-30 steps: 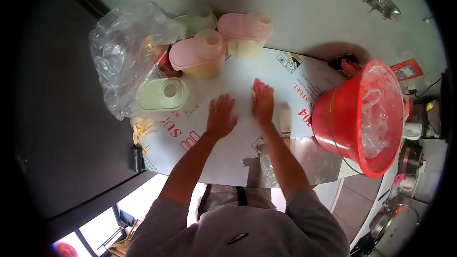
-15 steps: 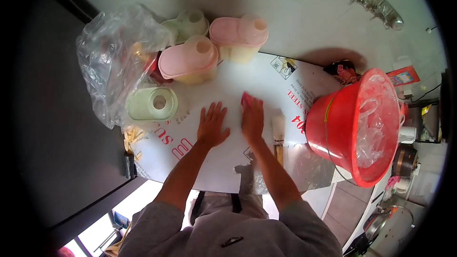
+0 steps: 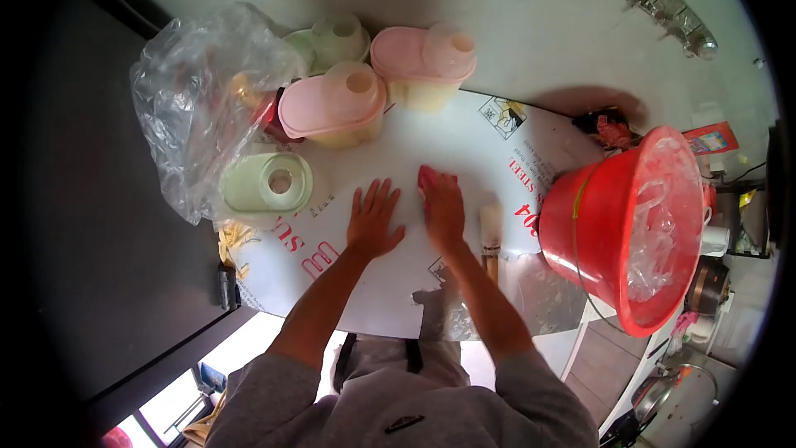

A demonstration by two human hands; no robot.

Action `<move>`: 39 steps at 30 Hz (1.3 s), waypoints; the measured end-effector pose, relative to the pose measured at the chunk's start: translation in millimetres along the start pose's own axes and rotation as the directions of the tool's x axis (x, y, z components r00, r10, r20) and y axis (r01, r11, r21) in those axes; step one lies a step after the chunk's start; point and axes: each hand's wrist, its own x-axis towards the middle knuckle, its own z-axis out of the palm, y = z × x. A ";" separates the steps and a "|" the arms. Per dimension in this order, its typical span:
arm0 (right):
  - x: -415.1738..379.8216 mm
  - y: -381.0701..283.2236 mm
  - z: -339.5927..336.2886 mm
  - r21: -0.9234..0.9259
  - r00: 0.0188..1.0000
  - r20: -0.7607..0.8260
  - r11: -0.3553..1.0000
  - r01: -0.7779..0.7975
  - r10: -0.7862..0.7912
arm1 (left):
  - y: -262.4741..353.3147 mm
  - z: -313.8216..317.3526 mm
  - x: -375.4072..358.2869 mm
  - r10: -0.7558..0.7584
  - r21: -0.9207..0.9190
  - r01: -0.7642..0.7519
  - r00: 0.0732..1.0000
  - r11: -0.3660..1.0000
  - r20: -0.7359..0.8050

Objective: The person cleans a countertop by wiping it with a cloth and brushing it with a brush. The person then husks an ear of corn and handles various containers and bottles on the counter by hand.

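Observation:
My left hand (image 3: 373, 220) lies flat with fingers spread on a white film-covered steel sheet (image 3: 464, 149) printed with red letters. Beside it, my right hand (image 3: 443, 209) presses down on a pink cloth (image 3: 426, 174), whose edge shows past the fingertips. A paintbrush (image 3: 491, 232) with pale bristles rests on the sheet just to the right of my right wrist, not touched by either hand.
Two pink-lidded containers (image 3: 332, 104) (image 3: 421, 62) and two green-lidded ones (image 3: 267, 184) (image 3: 332, 37) stand at the back left by a crumpled clear plastic bag (image 3: 199, 104). A red bucket (image 3: 622, 224) lined with plastic sits at the right. A dark surface (image 3: 99, 224) borders the left.
My right hand with the pink cloth has slid toward me and slightly left across the sheet. The left hand stays flat beside it.

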 end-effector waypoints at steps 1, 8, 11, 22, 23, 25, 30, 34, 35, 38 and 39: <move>10.1 11.8 -0.9 0.008 0.999 0.034 1.000 0.007 -0.008 | -1.3 -0.1 -1.5 0.011 0.001 -0.011 1.000 1.000 -0.011; 42.5 4.4 7.7 0.079 0.999 0.008 0.996 -0.043 0.043 | -0.6 3.7 -3.0 0.002 0.037 -0.001 0.999 0.999 -0.036; -9.3 -28.6 -24.7 0.171 0.994 0.113 0.985 -0.017 -0.003 | 2.2 1.9 2.1 -0.015 0.023 0.015 1.000 1.000 -0.023; -80.3 -40.3 -79.3 0.668 0.640 0.719 -0.018 -0.744 0.272 | -20.3 6.9 -101.5 -0.178 -0.230 0.128 0.961 0.965 -0.212; -81.7 -39.3 -81.4 0.657 0.650 0.700 0.090 -0.749 0.297 | -18.6 10.6 -119.9 -0.231 -0.221 0.180 0.946 0.958 -0.228; -94.3 -25.4 -71.4 0.595 0.868 0.297 0.634 -0.494 0.398 | -11.4 10.1 -151.3 -0.272 -0.160 0.239 0.935 0.958 -0.228; -100.4 -44.3 -74.8 0.370 0.981 0.161 0.928 0.045 -0.111 | -5.4 19.4 -188.5 -0.306 -0.107 0.288 0.922 0.952 -0.238; -104.8 -24.5 -62.1 0.214 0.902 0.301 0.944 0.252 -0.309 | -6.6 13.2 -197.0 -0.260 -0.126 0.238 0.945 0.963 -0.199; -106.3 -27.6 -54.6 0.196 0.938 0.248 0.961 0.196 -0.242 | -11.3 13.2 -197.9 -0.248 -0.137 0.225 0.949 0.965 -0.193; -132.6 -52.2 -13.0 0.066 0.997 0.069 0.998 0.018 -0.023 | -17.9 20.8 -200.3 -0.325 -0.065 0.318 0.922 0.946 -0.209; -141.9 -75.2 -16.8 0.084 0.995 0.084 0.995 0.045 -0.052 | -17.9 22.2 -205.0 -0.373 -0.059 0.370 0.901 0.927 -0.220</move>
